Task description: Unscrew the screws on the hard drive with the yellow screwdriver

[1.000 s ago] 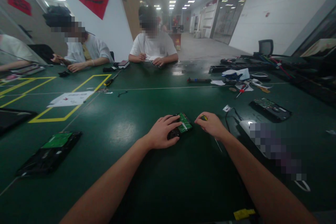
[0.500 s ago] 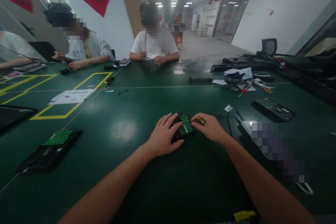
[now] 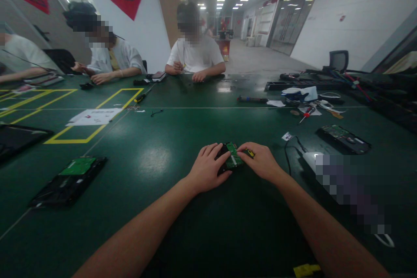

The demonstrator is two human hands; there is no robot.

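Observation:
A small black device with a green circuit board (image 3: 233, 160) lies on the table in front of me, its left part hidden under my fingers. My left hand (image 3: 208, 167) grips it from the left, fingers across its top and thumb along the near edge. Above the board's right side, my right hand (image 3: 259, 160) pinches a screwdriver (image 3: 250, 153) with a yellow and black handle. Most of that tool is covered by the fingers, and its tip cannot be made out.
Similar opened devices lie at left (image 3: 68, 180) and right (image 3: 343, 139). A power strip (image 3: 308, 163), partly blurred, and its cable are beside my right forearm. Further off are a red screwdriver (image 3: 306, 115), another yellow screwdriver (image 3: 140, 97) and paper (image 3: 94, 117). Several people sit across the table.
The view has shifted slightly. My right fingertips sit a little further over the board; my left hand keeps its hold. The person opposite has moved their hands.

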